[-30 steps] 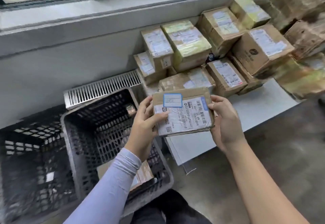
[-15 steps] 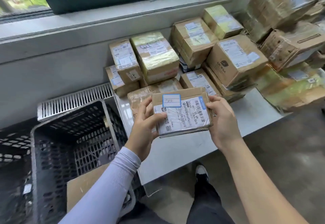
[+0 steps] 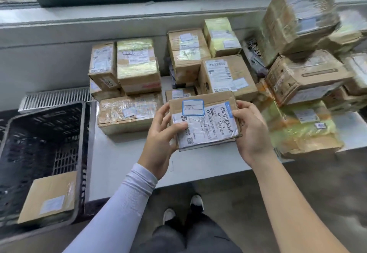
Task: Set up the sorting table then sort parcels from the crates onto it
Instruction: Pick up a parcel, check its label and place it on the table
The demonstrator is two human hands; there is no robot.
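Both hands, left hand [image 3: 160, 133] and right hand [image 3: 251, 131], clasp the flat brown labelled cardboard parcel [image 3: 204, 121] over the white sorting table [image 3: 123, 157]; read the label, then set it flat in bare space

Brown cardboard parcel [image 3: 204, 121] with a white barcoded label and a blue-bordered white sticker. Black lattice-walled crate [image 3: 42, 153] holding a tan parcel [image 3: 48, 197] with a pale label. White table [image 3: 127, 159]. Pale lilac sleeve [image 3: 119, 209]. Yellowish-green tape, perhaps, over the blurred brown boxes [image 3: 305, 131] at right. Grey floor [image 3: 327, 183].
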